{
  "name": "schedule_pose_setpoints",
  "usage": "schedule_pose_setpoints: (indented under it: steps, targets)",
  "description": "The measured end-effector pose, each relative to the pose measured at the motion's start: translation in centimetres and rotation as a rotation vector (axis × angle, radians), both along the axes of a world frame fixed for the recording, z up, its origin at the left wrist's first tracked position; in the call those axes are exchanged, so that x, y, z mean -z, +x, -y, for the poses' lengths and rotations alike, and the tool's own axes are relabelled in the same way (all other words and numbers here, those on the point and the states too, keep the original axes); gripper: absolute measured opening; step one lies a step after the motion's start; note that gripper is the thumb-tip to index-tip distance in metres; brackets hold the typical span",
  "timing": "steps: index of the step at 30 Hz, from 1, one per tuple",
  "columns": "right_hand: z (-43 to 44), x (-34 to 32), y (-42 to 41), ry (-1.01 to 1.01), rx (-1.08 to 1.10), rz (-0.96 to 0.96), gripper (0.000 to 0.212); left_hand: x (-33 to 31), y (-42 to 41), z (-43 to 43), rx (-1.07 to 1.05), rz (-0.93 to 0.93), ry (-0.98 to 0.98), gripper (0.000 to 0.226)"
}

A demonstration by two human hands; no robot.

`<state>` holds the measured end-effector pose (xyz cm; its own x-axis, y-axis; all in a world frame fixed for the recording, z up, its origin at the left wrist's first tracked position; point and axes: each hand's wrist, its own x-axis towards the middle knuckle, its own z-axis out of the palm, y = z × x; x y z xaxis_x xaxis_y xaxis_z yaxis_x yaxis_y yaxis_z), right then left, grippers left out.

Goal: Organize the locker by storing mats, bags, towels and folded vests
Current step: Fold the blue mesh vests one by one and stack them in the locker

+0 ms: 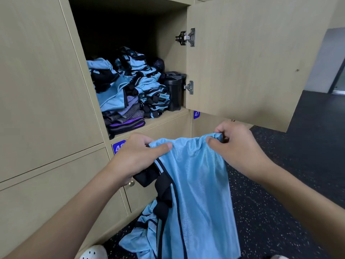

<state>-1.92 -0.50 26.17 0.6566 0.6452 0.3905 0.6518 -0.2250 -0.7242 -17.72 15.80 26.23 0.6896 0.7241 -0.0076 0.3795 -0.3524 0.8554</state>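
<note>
A blue vest [197, 176] is being pinched by left hand [138, 157] and right hand [237, 146] over speckled floor [298, 165] at four o'clock.

Vest stacks [138, 85] fill locker [168, 116] floor; space above open.

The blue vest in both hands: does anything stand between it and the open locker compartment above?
Nothing visible blocks the vest. The door stands open to the right. Inside, vest stacks and a black container fill much of the shelf, with room above them.
</note>
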Motion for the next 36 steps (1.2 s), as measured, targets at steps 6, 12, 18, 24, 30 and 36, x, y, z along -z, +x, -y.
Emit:
schedule_pose_setpoints:
  steps: [6,12,18,24,30,36]
  targets:
    - [-1.0,0.5,-3.3,0.079,-0.141,-0.135,0.024,0.2,0.9,1.6,0.029,0.132,-0.004,0.048]
    - [-1.1,0.1,-4.3,0.071,-0.456,-0.386,0.031,-0.7,0.5,1.8,0.179,0.204,-0.113,0.058]
    - [-0.5,-0.5,-4.1,0.179,-0.588,-0.642,0.051,-0.9,-0.3,0.8,0.192,0.247,-0.09,0.025]
    - [-0.8,0.3,-3.4,0.228,-0.309,-0.397,0.047,-2.1,-0.9,0.6,0.216,0.324,-0.216,0.019]
    - [-0.7,1.4,-3.4,0.027,-0.504,-0.7,0.105,-3.0,-1.6,-0.2,0.227,0.456,-0.368,0.032]
    - [-1.6,1.3,-4.5,0.189,-0.421,-0.706,0.081,-2.0,-0.6,0.3,-0.055,0.484,-0.515,0.063]
